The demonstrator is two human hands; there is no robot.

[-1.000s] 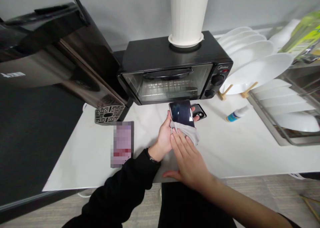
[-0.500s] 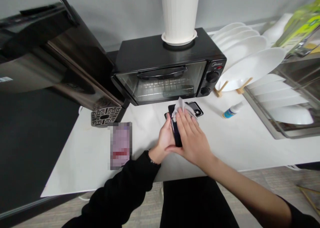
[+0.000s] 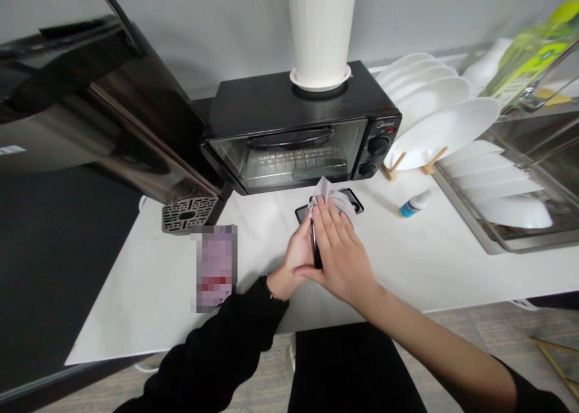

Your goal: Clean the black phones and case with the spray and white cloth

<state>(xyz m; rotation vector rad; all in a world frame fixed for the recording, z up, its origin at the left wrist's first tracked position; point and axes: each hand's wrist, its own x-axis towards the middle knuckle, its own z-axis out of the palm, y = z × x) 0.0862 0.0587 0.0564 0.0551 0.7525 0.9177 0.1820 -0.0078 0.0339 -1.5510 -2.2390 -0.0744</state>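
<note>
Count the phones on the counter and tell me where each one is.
2. One phone is held on edge between the left hand and right hand, under a cloth. A second phone lies flat behind them, partly hidden.

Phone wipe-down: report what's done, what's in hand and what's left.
Done: phone case is off, lying on the counter. In hand: left hand grips the phone while right hand presses a cloth on it. Left: case not yet refitted; spray bottle lies nearby.
</note>
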